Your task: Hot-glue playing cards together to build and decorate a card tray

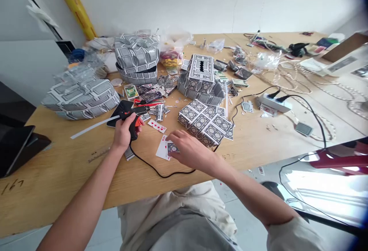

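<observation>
My left hand [124, 131] is wrapped around the grip of a black glue gun [134, 114] with an orange trigger. A long white glue stick [94, 127] sticks out of its back end, and its nozzle points right. My right hand [186, 148] reaches down with bent fingers at a small dark-patterned card piece [173, 147], its fingertips closed on it. Beneath that piece lie face-up playing cards [161, 149]. A single red-suited playing card [156, 125] rests between the hands. Just beyond my right hand stands a box covered in patterned cards [204, 122].
Behind are a slotted card-covered box [201, 69], a lidded woven basket [138, 59] and a plastic-wrapped one [83, 97]. A red cutter [149, 102] lies among card scraps. The black cord [161, 175] loops in front of my hands. At right sits a power strip [274, 102].
</observation>
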A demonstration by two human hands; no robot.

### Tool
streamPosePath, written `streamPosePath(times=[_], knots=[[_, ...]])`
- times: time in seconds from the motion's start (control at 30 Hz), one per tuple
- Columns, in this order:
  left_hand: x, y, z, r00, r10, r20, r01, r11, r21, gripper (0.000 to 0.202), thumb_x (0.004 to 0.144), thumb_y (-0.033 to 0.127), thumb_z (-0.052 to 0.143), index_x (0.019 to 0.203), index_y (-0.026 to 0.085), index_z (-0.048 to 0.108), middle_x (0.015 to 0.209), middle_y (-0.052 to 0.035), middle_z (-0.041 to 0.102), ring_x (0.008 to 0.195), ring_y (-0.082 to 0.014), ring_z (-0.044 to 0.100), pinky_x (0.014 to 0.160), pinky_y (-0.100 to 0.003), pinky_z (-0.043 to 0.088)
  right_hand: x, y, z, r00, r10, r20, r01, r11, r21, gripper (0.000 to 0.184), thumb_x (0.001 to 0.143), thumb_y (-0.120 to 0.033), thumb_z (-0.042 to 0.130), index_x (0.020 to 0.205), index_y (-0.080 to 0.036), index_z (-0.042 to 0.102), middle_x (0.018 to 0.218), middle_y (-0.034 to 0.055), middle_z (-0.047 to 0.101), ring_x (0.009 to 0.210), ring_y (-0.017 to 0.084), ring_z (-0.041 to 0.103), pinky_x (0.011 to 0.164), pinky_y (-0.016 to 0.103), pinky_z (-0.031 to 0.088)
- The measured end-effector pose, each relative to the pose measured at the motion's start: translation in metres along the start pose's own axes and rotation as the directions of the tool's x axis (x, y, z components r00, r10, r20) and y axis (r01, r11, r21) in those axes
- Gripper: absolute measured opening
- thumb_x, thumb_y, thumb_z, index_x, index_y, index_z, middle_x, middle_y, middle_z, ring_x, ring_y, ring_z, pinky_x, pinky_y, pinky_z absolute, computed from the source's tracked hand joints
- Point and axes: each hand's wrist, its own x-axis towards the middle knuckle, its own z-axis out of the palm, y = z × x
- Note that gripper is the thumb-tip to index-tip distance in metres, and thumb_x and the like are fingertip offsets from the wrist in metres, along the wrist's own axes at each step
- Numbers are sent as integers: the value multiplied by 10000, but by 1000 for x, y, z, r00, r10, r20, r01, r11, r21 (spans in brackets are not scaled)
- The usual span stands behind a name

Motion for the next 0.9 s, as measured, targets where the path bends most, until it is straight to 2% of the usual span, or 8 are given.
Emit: streamPosePath(times=[0.23, 0.33, 0.4, 0.47, 0.57, 0.67, 0.77, 0.9], knots=[[1, -5, 2, 1000, 9, -20, -8, 1000, 18, 464, 852, 582, 711, 678, 153, 744, 615, -72, 666, 493, -139, 571, 422, -233, 438, -47, 14, 17, 999, -44, 0, 44, 998, -50, 384, 965, -300, 789, 1322, -199, 694, 1472, 165, 666, 1328, 342, 660, 1103, 510, 585], [2, -6, 2, 1000, 8, -25, -7, 1000, 12, 465, 848, 594, 710, 663, 169, 737, 589, -64, 652, 480, -142, 560, 414, -235, 433, -52, 30, 5, 990, -62, -128, 63, 998, 0, 346, 1021, -362, 711, 1340, -231, 698, 1451, 143, 692, 1354, 313, 650, 1159, 511, 555], [2, -5, 3, 999, 14, -33, -14, 1000, 11, 463, 843, 597, 710, 648, 177, 726, 578, -60, 650, 469, -140, 552, 407, -236, 429, -51, 47, -9, 956, 19, -293, -30, 999, -33, 371, 1029, -413, 678, 1367, -259, 694, 1476, 156, 672, 1408, 342, 603, 1209, 583, 497], [2, -5, 3, 999, 19, -33, -19, 1000, 9, 460, 840, 594, 712, 641, 179, 710, 567, -58, 643, 457, -138, 548, 401, -236, 428, -48, 65, -20, 897, 155, -415, -223, 967, -122, 601, 949, -532, 750, 1467, -247, 641, 1623, 215, 534, 1549, 455, 438, 1255, 708, 378], [1, -4, 4, 999, 23, -31, -23, 1000, 0, 462, 832, 595, 727, 642, 176, 690, 539, -50, 624, 444, -135, 541, 393, -228, 423, -44, 88, -24, 877, 297, -378, -383, 907, -177, 1072, 804, -733, 806, 1665, -215, 431, 1768, 259, 297, 1648, 544, 213, 1289, 754, 255], [1, -3, 3, 999, 30, -32, -30, 1000, -6, 470, 817, 606, 742, 646, 171, 689, 528, -45, 622, 440, -131, 537, 392, -223, 420, -43, 99, -18, 880, 355, -316, -419, 893, -164, 1118, 822, -776, 750, 1714, -240, 341, 1768, 254, 291, 1625, 517, 295, 1283, 720, 291], [1, -4, 3, 999, 35, -32, -36, 999, -11, 464, 808, 609, 751, 665, 170, 702, 527, -39, 625, 439, -131, 537, 392, -224, 419, -42, 102, -14, 866, 352, -355, -425, 893, -152, 992, 861, -749, 714, 1678, -269, 417, 1730, 229, 348, 1549, 510, 404, 1252, 710, 340], [0, -4, 4, 999, 41, -33, -41, 999, -12, 456, 821, 592, 746, 635, 181, 681, 523, -34, 618, 434, -128, 530, 389, -222, 416, -42, 102, -14, 863, 343, -371, -418, 897, -144, 946, 871, -773, 682, 1656, -293, 461, 1713, 211, 350, 1508, 513, 427, 1226, 719, 366]])
